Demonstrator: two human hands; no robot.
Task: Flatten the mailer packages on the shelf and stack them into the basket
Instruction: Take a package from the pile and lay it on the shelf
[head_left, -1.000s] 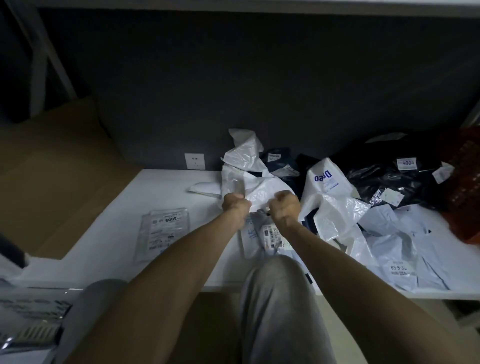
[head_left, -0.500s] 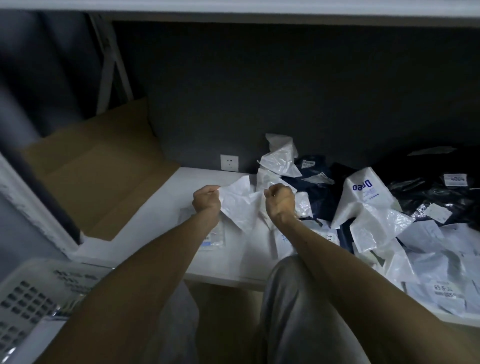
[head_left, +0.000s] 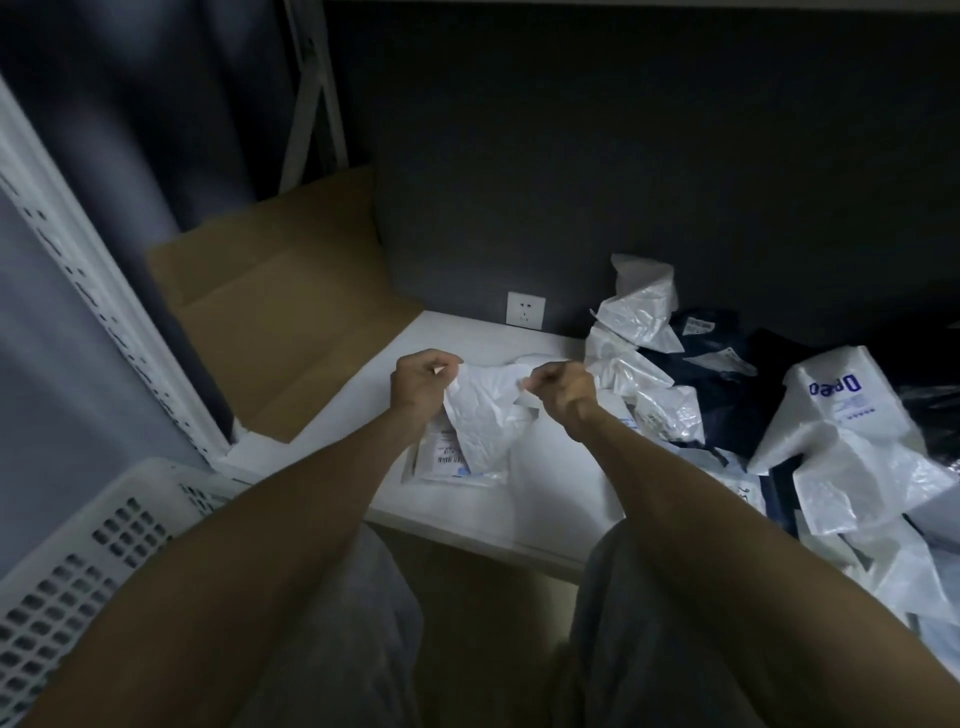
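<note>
The white basket (head_left: 104, 545) is being cut off by the left and bottom edges. A flat packet (head_left: 441, 460) is being partly covered by the crumpled mailer (head_left: 485, 410), and its label is being rendered too small to read. The fingertips of the left hand (head_left: 421, 382) and right hand (head_left: 561, 387) are being hidden in the mailer's folds. The pile of mailers (head_left: 852, 457) is being cropped at the right edge.

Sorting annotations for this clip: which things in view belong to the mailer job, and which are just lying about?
Job: white mailer, pinched by left hand and right hand; mailer pile; flat labelled mailer; shelf; basket.
Lying about: cardboard sheet; wall socket.
</note>
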